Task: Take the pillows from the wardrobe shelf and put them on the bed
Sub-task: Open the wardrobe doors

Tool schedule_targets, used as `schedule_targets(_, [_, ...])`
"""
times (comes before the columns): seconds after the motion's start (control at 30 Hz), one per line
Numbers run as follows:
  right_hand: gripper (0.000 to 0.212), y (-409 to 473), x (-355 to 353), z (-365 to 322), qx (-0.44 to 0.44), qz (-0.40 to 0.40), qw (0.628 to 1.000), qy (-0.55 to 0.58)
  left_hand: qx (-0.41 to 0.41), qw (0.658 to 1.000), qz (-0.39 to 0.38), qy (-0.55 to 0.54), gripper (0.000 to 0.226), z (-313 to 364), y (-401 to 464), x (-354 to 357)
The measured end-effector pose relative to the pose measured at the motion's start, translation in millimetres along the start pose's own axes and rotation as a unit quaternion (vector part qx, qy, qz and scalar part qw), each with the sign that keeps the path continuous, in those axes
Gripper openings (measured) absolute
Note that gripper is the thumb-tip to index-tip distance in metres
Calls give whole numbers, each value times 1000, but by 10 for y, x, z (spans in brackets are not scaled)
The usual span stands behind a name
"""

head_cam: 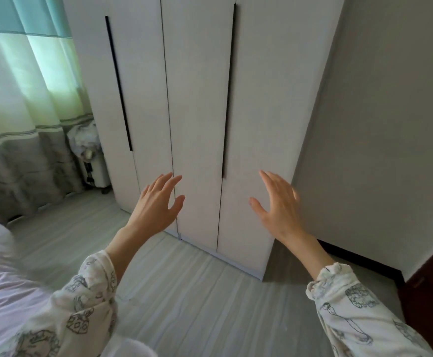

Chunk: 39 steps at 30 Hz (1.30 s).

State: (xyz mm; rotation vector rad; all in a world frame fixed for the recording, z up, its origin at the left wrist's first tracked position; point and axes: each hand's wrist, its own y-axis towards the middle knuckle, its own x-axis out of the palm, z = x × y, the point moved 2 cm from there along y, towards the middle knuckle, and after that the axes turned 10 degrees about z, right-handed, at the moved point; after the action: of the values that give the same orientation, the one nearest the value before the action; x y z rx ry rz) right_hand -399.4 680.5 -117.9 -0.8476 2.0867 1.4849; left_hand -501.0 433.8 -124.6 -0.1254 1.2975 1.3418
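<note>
A tall white wardrobe (197,112) stands straight ahead with all its doors closed, so its shelf and the pillows are hidden. Long black handles (227,99) run down the doors. My left hand (158,202) is raised in front of the lower middle door, fingers spread, holding nothing. My right hand (278,202) is raised in front of the right door, just below its handle, also open and empty. Neither hand touches a handle. The bed (1,279) with a pale pink sheet lies at the lower left.
Green and grey curtains (22,124) hang at the left. A small white heater with a bag on top (92,161) stands between curtain and wardrobe. A grey wall (377,150) is on the right, a dark door edge (431,292) at the lower right. Grey plank floor (197,292) lies underfoot.
</note>
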Motion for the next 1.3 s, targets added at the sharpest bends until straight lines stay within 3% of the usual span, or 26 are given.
schedule_targets(0.33, [61,1429,1295,187,-77,-33,996,8,-86,996,-3,-12,57,-1038,1176,748])
schedule_targets(0.5, [61,2292,1798,155,-99,0,995,29,-79,996,37,0,55,-1515,1977,863])
schedule_targets(0.63, [62,2674,2341,75,-84,-11,995,59,-83,997,-1,1,51,-1891,2321,1066])
schedule_targets(0.93, [61,3532,3779,-386,-116,-58,983,126,-148,989,0,23,50,-3039,2917,1252])
schedule_targets(1.3, [61,5105,5373,-1236,-191,-50,962,190,-188,978,54,79,47,-4609,4252,1007])
